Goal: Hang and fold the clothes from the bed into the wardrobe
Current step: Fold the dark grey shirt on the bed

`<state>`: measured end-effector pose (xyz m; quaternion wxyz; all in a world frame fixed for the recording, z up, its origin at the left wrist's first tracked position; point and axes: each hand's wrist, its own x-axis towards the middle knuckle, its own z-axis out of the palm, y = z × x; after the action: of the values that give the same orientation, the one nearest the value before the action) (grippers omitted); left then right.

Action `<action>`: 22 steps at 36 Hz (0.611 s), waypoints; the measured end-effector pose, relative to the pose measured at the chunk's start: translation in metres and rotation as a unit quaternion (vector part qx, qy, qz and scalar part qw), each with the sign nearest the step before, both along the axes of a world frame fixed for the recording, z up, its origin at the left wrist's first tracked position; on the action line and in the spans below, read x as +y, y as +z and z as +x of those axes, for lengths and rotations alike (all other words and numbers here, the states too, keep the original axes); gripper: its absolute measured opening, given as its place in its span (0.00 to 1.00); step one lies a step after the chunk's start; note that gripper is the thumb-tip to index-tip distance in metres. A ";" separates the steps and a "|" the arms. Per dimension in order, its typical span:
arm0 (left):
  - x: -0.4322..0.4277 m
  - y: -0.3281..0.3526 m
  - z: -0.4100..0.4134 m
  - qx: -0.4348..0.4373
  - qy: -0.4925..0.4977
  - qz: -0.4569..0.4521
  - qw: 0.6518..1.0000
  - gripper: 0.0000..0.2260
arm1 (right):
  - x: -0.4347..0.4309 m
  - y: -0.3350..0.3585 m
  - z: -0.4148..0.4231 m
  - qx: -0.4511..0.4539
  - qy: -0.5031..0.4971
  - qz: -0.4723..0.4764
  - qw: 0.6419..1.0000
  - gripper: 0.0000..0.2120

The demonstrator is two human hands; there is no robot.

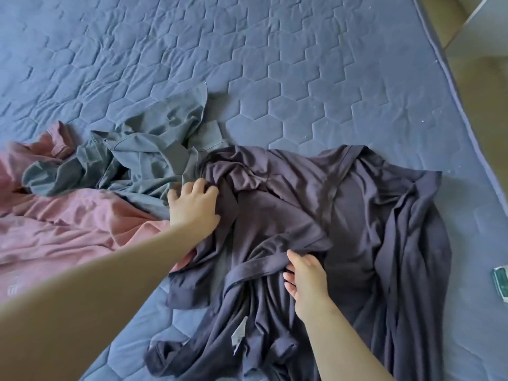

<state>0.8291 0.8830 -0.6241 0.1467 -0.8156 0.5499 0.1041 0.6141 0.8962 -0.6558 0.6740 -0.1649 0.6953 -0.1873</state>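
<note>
A dark navy garment (365, 215) lies crumpled across the blue quilted bed (247, 64), inside out with a white label (238, 335) showing near its lower part. My left hand (193, 206) grips a bunched fold at the garment's upper left edge. My right hand (306, 279) grips a banded edge of the same garment near its middle, fingers curled under the fabric. A grey-green garment (148, 158) lies crumpled just left of the navy one, and a pink garment (71, 229) spreads out at the far left, partly under my left forearm.
The bed's right edge (450, 92) runs diagonally, with beige floor (486, 86) beyond it. A small green and white object (501, 279) sits at the right frame edge. A white furniture corner (486, 15) shows at the top right. The wardrobe is out of view.
</note>
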 end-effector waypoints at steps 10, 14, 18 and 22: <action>0.006 0.002 0.003 -0.087 -0.184 0.084 0.976 0.29 | 0.006 0.003 0.020 -0.026 0.065 0.060 0.996 0.06; 0.005 0.011 0.011 -0.029 -0.170 0.008 0.985 0.12 | 0.013 0.001 0.018 -0.052 -0.004 0.077 0.996 0.04; 0.001 0.027 0.019 0.029 -0.113 -0.138 0.984 0.11 | 0.019 0.001 0.006 -0.101 -0.099 0.097 0.985 0.10; -0.008 0.050 0.027 0.064 0.016 -0.229 0.971 0.10 | 0.020 0.010 -0.001 -0.131 -0.185 0.102 0.969 0.14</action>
<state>0.8565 0.8745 -0.5743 -0.0810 -0.8279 0.5542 0.0294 0.6131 0.9162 -0.6457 0.7260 0.0622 0.6347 -0.2573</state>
